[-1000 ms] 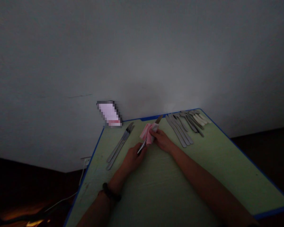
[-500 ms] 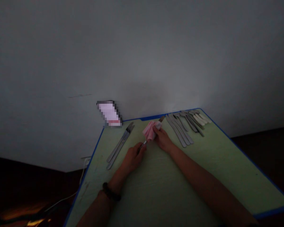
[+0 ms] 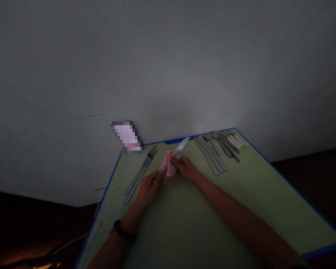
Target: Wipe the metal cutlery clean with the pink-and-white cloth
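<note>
My left hand [image 3: 150, 186] is closed around the handle of a table knife [image 3: 183, 144], whose blade points up and away to the right. A pink and white cloth [image 3: 170, 168] is folded about the middle of the knife. My right hand [image 3: 184, 167] pinches the cloth against the blade, with the bright tip sticking out beyond it. Just left of my left hand, two table knives [image 3: 140, 175] lie side by side on the table. To the right of my right hand lie several more knives [image 3: 211, 157].
The pale green table [image 3: 212, 220] has a blue edge and stands against a grey wall [image 3: 170, 67]. Spoons and other cutlery [image 3: 226, 144], some with white handles [image 3: 236, 141], lie at the back right. A blurred-out phone-like device [image 3: 128, 136] leans at the back left corner.
Both hands have shifted slightly left and nearer. The cloth has slid down towards the handle, so more of the blade shows past it. The lying cutlery keeps its arrangement.
</note>
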`<state>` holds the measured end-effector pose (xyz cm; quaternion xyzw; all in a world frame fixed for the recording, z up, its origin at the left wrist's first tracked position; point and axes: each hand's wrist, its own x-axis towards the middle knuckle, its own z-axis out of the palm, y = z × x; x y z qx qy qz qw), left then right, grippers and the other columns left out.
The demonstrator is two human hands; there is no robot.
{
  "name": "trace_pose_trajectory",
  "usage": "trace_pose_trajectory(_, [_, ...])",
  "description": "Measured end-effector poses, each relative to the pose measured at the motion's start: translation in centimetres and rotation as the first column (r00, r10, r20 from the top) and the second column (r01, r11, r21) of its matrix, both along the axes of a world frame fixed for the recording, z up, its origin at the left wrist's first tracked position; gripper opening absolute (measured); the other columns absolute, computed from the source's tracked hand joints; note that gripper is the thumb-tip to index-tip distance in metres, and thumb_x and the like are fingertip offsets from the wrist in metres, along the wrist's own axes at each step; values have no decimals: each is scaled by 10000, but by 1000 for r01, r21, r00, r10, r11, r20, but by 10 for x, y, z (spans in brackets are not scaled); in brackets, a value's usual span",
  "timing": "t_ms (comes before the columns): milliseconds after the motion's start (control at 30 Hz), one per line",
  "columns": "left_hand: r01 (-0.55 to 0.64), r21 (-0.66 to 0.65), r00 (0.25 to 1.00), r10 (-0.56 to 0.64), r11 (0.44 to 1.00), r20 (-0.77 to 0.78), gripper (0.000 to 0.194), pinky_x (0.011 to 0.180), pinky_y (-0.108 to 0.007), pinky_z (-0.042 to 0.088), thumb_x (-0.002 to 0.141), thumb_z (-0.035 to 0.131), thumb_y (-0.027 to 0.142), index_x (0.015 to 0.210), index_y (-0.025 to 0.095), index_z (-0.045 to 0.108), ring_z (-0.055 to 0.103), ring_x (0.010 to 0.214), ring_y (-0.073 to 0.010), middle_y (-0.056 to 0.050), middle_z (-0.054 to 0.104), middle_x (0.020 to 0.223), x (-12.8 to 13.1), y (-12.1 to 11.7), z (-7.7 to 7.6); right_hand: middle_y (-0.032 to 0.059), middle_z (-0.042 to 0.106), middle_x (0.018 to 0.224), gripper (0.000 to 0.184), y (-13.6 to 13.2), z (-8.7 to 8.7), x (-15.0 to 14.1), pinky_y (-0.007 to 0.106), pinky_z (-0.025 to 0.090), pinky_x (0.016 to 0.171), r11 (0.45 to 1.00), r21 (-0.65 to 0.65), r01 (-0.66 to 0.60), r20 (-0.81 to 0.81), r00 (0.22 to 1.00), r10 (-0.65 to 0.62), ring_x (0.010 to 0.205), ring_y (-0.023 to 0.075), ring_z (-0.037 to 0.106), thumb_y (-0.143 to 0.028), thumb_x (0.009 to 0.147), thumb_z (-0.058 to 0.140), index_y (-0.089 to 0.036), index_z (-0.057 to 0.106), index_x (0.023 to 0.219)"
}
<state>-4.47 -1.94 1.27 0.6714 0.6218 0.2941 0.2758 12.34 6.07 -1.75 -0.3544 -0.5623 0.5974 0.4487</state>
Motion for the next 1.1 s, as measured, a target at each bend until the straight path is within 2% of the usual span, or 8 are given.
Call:
trace_pose_trajectory(133, [3,2,1000,-3,1000,3,427,505,-230,316,893,346,503,637,185,471,431,531,-125,40,431,542,4,1,-1,3,611,726,371,-3,3,-5,239,358,589,998,65,25,13,1000,-26,636,120,492,-518,754,595,-158,637,831])
trace_pose_trajectory(267, [6,-23,1000,-6,1000,-2,431,511,-240,315,890,333,512,637,190,469,430,525,-129,40,433,541,6,2,-1,14,638,783,372,2,3,-5,244,398,617,994,-26,105,-98,989,-108,689,136,532,-489,714,650,-175,629,912])
trace_pose_trajectory(400, [-43,-31,999,44,999,19,430,505,-245,320,881,318,527,637,200,453,437,520,-136,38,441,545,7,4,-2,20,649,879,357,12,-3,-3,253,432,654,961,-196,196,-378,889,-259,747,140,569,-438,710,666,-214,606,982])
trace_pose_trajectory(500, [-63,-34,997,65,997,52,424,505,-244,329,874,317,530,633,205,445,440,519,-136,36,442,549,7,4,-2,-4,643,918,271,16,-8,-3,244,442,689,949,-240,205,-490,818,-301,791,124,577,-313,680,695,-240,609,927])
trace_pose_trajectory(667, [-61,-28,996,63,998,69,410,503,-242,337,878,313,510,635,206,441,442,518,-136,33,449,558,8,5,-2,-12,658,903,226,15,-3,-2,262,460,790,963,-258,75,-613,758,-223,829,129,590,-168,639,678,-223,643,855])
trace_pose_trajectory(800, [-37,-3,999,37,999,31,402,508,-241,339,897,308,479,641,203,446,454,527,-136,30,470,568,7,6,-3,-12,654,801,90,13,2,-2,257,468,767,953,-299,-44,-652,739,-171,760,123,596,-189,682,648,-210,633,768])
trace_pose_trajectory(933, [-3,11,999,4,1000,-41,403,527,-245,348,913,292,477,675,204,468,478,538,-142,33,481,565,6,5,-4,-14,642,770,89,12,1,-3,233,462,709,952,-289,-103,-656,746,-118,711,109,572,-207,688,671,-208,637,770])
trace_pose_trajectory(1100, [21,16,989,-18,1000,-147,385,551,-246,351,924,281,454,710,207,483,514,563,-150,23,506,582,9,4,-4,4,663,833,106,11,1,-1,240,454,801,954,-277,-118,-667,738,-103,782,114,584,-238,688,697,-188,663,774])
